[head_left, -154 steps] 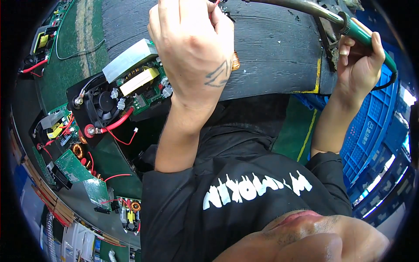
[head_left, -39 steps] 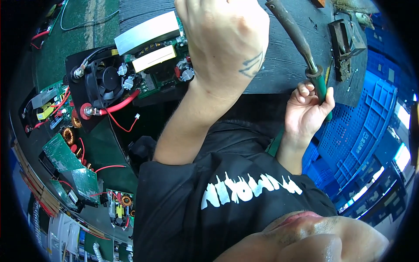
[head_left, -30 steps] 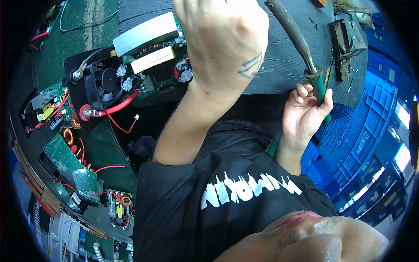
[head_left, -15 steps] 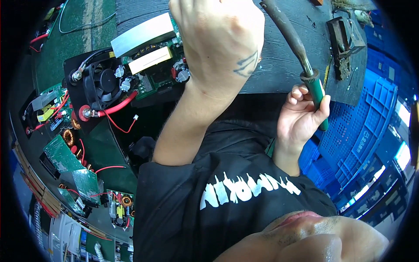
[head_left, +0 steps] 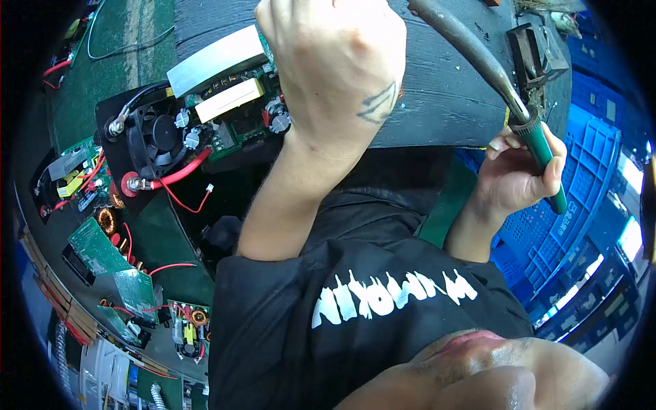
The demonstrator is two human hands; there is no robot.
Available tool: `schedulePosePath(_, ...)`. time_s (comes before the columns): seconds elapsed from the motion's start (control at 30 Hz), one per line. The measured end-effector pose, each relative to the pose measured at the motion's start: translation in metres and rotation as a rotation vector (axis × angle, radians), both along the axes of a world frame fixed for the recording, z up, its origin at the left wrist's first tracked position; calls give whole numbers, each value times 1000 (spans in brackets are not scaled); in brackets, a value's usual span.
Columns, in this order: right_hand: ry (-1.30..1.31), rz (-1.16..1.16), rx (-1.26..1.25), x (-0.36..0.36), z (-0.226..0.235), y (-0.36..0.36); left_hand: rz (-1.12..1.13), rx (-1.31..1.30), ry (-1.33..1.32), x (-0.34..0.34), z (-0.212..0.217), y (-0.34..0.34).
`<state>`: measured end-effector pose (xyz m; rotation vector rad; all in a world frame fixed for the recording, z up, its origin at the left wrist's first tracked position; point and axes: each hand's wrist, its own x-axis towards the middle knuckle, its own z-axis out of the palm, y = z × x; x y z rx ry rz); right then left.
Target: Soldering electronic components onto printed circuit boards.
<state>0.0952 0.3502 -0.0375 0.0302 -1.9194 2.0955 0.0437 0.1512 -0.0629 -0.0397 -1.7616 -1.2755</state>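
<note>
We hold the green-handled soldering iron (head_left: 519, 116) in our right hand (head_left: 523, 174), fingers wrapped around its handle; its long axis slants up-left, the dark barrel pointing over the dark ribbed mat (head_left: 444, 96) on the table. Our left hand (head_left: 335, 61) covers the green circuit board with black fan and silver heatsink (head_left: 205, 116); its grip we cannot tell. More green boards (head_left: 116, 273) lie left; blue plastic crates (head_left: 581, 198) stand right.

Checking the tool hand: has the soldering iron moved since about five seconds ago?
Yes. The soldering iron and right hand have come nearer, off the dark mat, below its front edge.
</note>
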Motion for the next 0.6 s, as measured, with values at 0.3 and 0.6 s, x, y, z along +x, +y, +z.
schedulePosePath(0.3,-8,20,31,-14,-1,12,16,11,-6,-1,-1,1)
schedulePosePath(0.6,-38,58,-67,-16,-9,15,61,-24,24,-5,-3,0)
